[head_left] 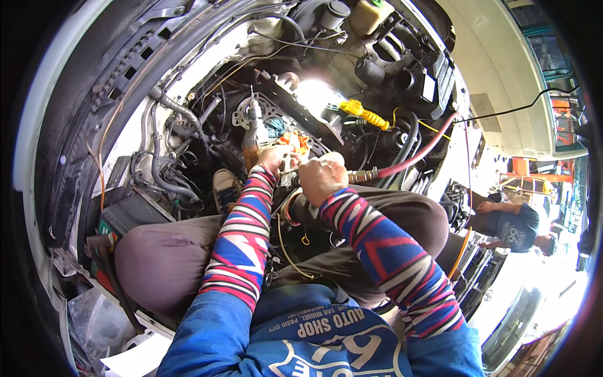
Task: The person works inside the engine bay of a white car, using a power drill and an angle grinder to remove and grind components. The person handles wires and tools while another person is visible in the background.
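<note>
Forearms in red-blue-white patterned sleeves converge forward. Right hand knuckles-up, fingers curled, beside metal fitting of red rubber hose. Left hand near it, fingers bent; grips hidden, cannot tell what either holds. Crumpled orange cloth just beyond.

Worn here are a printed blue shirt, striped multicoloured sleeves and dark trousers.

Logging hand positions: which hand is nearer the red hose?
Right. The right hand is just left of the red hose, near its metal fitting; the left hand is farther left, with the right hand between it and the hose.
</note>
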The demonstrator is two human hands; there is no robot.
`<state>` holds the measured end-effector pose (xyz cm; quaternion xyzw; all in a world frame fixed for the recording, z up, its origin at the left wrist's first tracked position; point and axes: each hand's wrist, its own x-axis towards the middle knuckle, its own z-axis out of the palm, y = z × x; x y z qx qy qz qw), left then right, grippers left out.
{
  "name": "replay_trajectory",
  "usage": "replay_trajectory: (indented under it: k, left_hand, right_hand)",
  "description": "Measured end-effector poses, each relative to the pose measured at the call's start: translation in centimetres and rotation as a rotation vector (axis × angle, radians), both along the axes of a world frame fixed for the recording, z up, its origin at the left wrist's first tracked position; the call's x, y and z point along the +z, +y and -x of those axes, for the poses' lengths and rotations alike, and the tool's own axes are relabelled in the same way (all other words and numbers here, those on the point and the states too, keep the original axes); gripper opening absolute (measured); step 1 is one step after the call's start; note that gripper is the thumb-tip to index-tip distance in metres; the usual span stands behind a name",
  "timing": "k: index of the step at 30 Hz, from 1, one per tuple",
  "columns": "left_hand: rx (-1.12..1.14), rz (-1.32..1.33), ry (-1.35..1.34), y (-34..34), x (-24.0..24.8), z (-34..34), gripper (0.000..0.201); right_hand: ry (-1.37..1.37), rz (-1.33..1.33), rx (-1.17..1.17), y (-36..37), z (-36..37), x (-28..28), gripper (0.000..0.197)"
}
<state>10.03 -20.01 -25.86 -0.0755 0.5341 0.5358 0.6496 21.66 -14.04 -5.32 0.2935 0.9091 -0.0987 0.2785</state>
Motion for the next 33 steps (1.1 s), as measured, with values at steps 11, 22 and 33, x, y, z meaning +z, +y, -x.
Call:
replay_trajectory:
  k: [11, 22, 33]
  left_hand:
    - [-0.175, 0.06, -0.085, 0.8, 5.3, -1.2, 0.026]
    - [-0.073, 0.212, 0.042, 1.6, 9.2, -1.4, 0.041]
    - [-0.205, 0.321, 0.122, 1.4, 7.5, -2.0, 0.045]
  right_hand:
    - [0.277, -0.104, 0.083, 0.3, -3.7, 1.6, 0.022]
    - [0.115, 0.381, -0.078, 2.6, -4.5, 2.8, 0.063]
    - [-0.042, 0.601, -0.273, 3.9, -4.6, -1.0, 0.058]
